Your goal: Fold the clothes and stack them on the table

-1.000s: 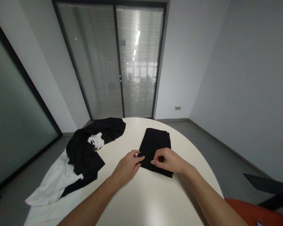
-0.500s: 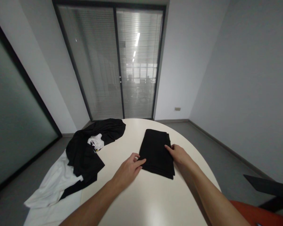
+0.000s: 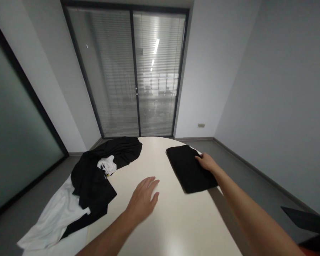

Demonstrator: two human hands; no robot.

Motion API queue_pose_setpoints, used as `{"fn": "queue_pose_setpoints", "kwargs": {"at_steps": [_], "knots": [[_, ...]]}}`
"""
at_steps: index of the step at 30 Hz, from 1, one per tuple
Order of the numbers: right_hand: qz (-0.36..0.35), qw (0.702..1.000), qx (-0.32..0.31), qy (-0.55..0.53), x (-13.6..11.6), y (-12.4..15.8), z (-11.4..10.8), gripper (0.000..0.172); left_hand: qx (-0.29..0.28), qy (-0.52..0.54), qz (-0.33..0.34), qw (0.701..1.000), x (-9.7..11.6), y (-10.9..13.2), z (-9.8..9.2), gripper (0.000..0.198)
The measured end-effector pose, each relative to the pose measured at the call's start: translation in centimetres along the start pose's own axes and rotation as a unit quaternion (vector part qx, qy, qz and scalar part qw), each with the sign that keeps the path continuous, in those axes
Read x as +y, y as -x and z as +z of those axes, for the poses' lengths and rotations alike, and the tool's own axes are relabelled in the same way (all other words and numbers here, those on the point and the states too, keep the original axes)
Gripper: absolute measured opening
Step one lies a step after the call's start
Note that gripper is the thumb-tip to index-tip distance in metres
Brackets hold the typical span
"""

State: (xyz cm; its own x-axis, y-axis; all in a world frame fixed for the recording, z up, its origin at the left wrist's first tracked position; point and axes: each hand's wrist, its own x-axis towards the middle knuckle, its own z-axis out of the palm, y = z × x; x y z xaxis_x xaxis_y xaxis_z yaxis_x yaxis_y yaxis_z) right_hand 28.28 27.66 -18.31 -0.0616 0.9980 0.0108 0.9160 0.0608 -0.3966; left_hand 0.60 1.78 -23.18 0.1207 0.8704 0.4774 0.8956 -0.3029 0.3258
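Observation:
A black garment (image 3: 189, 170), folded into a flat rectangle, is at the right side of the pale table; its exact kind does not show. My right hand (image 3: 207, 163) grips its right edge, thumb on top and the fingers hidden underneath. My left hand (image 3: 144, 199) is apart from the garment, over the bare tabletop to its left, with its fingers stretched out and nothing held.
On the left of the round-edged table (image 3: 162, 220) lies a loose heap of black clothing (image 3: 93, 177), with a crumpled white cloth (image 3: 107, 165) on it and a white garment (image 3: 56, 217) beside it. A dark chair part (image 3: 306, 220) stands at lower right.
The folded black garment has moved right and turned on the table with my right hand on its edge. My left hand has let go of it and drawn back to the left.

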Motion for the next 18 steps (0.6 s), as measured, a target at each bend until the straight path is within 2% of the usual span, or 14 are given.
{"fn": "queue_pose_setpoints", "kwargs": {"at_steps": [6, 11, 13, 15, 18], "knots": [[0.052, 0.998, 0.029, 0.027, 1.6, -3.5, -1.3, 0.037, -0.020, -0.010, -0.020, 1.000, -0.1, 0.0, 0.4, 0.040], [0.103, 0.991, 0.055, 0.070, 1.9, -4.0, -1.7, 0.041, -0.030, -0.016, -0.030, 0.999, 0.1, -0.3, 0.3, 0.036], [0.080, 0.986, 0.105, 0.105, 1.0, -3.2, -1.5, 0.042, -0.032, -0.014, -0.032, 0.999, 0.1, -0.4, 0.2, 0.035], [0.018, 0.978, 0.163, 0.130, -0.4, -1.6, -0.7, 0.043, -0.035, -0.012, -0.031, 0.999, 0.2, -0.4, 0.2, 0.034], [-0.096, 0.972, 0.166, 0.136, -2.7, 1.8, 1.3, 0.049, -0.034, -0.014, -0.031, 0.999, 0.2, -0.3, 0.2, 0.033]]}}
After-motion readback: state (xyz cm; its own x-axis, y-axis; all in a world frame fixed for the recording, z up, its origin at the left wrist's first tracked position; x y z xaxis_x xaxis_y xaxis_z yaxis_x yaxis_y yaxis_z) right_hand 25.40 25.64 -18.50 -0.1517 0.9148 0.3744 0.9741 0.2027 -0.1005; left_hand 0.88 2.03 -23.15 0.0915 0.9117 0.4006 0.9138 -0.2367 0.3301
